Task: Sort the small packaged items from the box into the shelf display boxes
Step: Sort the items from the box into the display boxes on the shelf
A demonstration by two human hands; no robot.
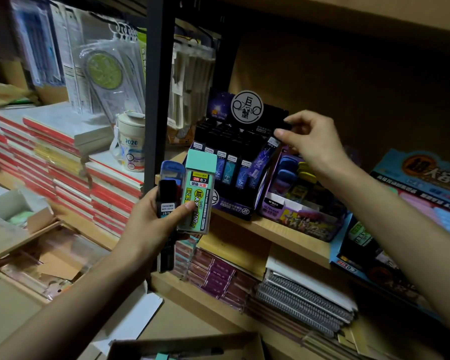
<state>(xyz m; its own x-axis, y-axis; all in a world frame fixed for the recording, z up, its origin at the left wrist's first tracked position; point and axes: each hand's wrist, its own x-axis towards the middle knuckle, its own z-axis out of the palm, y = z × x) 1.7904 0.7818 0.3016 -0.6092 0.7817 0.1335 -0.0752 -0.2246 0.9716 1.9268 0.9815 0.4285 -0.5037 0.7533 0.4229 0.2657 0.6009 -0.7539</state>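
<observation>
My left hand (151, 224) grips several lead-refill cases in front of the shelf: a mint-capped green one (198, 189), a dark one (166, 201) and a blue one (170, 170) behind them. My right hand (309, 140) pinches a slim purple case (264, 158) at the right end of the front row of the black constellation display box (231, 203). That box stands on the wooden shelf and holds rows of similar dark and blue cases. The cardboard source box (187, 345) shows at the bottom edge, with a mint item inside.
A purple display box of erasers (304, 216) stands right of the black one, and a blue display box (361, 253) further right. Notebooks (304, 300) are stacked under the shelf. A black upright post (155, 87) divides the shelves; red-edged books (63, 157) and open cartons lie left.
</observation>
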